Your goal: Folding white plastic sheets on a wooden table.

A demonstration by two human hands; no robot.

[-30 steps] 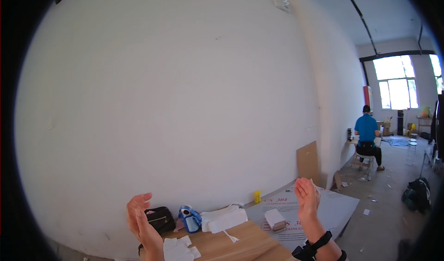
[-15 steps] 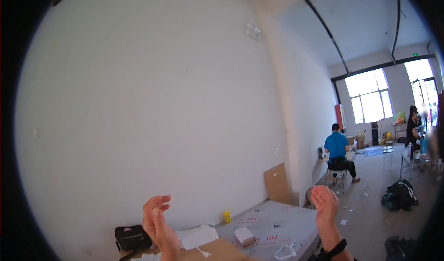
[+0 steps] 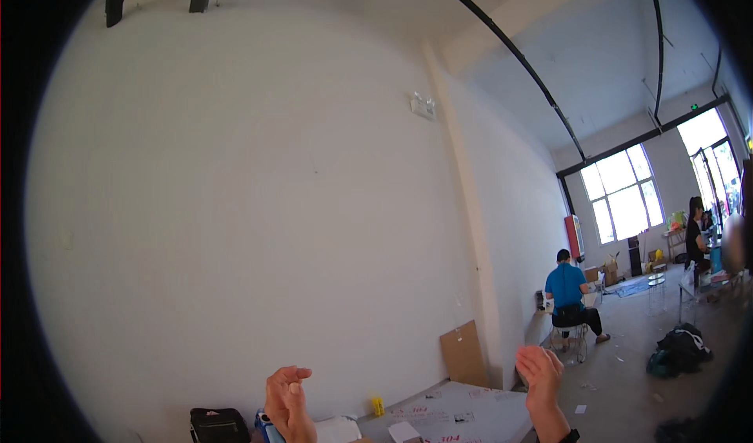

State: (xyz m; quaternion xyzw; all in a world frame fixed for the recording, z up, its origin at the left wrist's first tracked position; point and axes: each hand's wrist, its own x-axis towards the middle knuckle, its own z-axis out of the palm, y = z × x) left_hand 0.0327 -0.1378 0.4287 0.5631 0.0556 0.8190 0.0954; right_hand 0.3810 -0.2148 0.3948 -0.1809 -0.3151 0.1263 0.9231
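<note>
My left hand (image 3: 289,402) is raised above the table at the lower middle, its fingers bent and the thumb apart from them, with nothing in its grasp. Off to the right, my right hand (image 3: 541,376) is also in the air, fingers extended side by side and slightly cupped; it holds nothing either. A dark band circles the right wrist. Below and between the hands lies a grey-white sheet-covered tabletop (image 3: 486,413) with red print. On it are a small white block-like item (image 3: 405,432) and a yellow object (image 3: 378,405) near the wall.
A black bag (image 3: 220,426) sits by the wall at left. A brown board (image 3: 464,354) leans on the white wall (image 3: 251,184). Farther right, a person in blue (image 3: 566,286) sits on a stool; another person (image 3: 695,235) is beyond. A dark bundle (image 3: 681,350) lies on the floor.
The view has tilted upward, so the table and room sit lower in the picture. Both hands appear lower and slightly closer together, still holding nothing.
</note>
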